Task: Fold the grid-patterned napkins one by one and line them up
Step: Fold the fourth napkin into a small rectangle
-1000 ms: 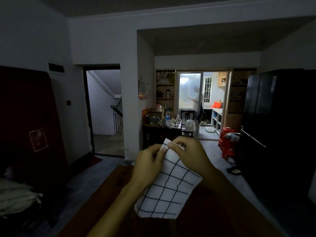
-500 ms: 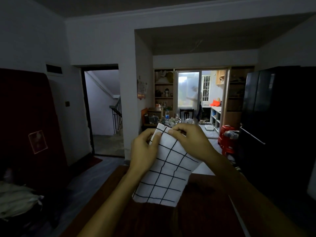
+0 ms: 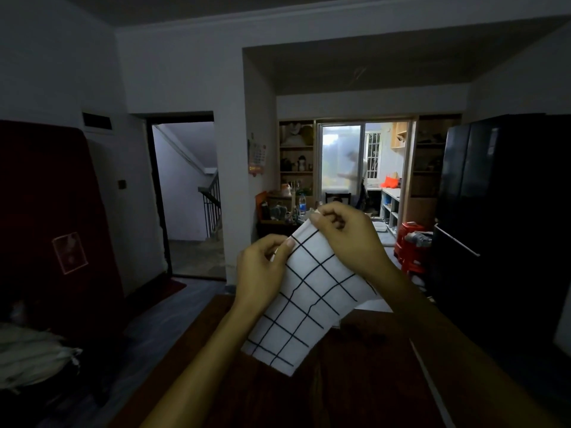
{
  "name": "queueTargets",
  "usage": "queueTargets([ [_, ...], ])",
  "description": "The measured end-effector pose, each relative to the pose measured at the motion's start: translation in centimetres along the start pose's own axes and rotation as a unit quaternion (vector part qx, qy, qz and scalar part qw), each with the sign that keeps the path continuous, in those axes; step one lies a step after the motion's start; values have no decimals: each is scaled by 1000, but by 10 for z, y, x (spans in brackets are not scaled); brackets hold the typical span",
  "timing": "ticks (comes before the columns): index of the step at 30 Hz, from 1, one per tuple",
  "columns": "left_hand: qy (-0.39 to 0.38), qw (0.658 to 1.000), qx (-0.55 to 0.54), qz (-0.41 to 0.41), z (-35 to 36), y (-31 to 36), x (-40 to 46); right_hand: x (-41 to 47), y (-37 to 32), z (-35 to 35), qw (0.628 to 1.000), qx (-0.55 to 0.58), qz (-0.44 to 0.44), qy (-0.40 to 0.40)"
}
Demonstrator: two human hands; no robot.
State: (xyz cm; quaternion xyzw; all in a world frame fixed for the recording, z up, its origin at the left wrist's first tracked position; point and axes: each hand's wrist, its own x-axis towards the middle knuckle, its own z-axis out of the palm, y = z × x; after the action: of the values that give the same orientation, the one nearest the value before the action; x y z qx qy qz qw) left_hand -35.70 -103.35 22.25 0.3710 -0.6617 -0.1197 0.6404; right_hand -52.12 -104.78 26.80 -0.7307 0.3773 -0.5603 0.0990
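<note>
Right now you've got the white cloth napkin with the black grid pattern [image 3: 309, 301] up in the air in front of you, above the dark reddish-brown wooden table [image 3: 370, 381]. Your left hand [image 3: 262, 273] pinches its upper left edge between thumb and fingers, and your right hand [image 3: 346, 239] grips the top corner, a little higher and farther out. Both hands are closed on the fabric, close together but not touching. The napkin hangs tilted, its long side running down and to the left, with the bottom edge loose just over the near part of the table. It looks doubled over, with a second layer peeking out at the right edge. Grid lines are thin, the squares even, slightly wavy where the cloth bends.
</note>
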Motion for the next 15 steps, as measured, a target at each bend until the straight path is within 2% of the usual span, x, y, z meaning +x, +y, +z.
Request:
queueTargets([
  [3, -3, 1000, 0, 7, 1, 1, -1, 0, -3, 5, 1000, 6, -11, -1],
  [7, -19, 999, 48, 5, -7, -9, -1, 7, 2, -6, 998, 26, -4, 57],
  [12, -56, 994, 92, -30, -14, -24, -5, 11, 12, -21, 996, 11, 25, 80],
  [15, -78, 990, 105, -47, -12, -35, -8, 12, 14, -22, 995, -1, 11, 99],
])
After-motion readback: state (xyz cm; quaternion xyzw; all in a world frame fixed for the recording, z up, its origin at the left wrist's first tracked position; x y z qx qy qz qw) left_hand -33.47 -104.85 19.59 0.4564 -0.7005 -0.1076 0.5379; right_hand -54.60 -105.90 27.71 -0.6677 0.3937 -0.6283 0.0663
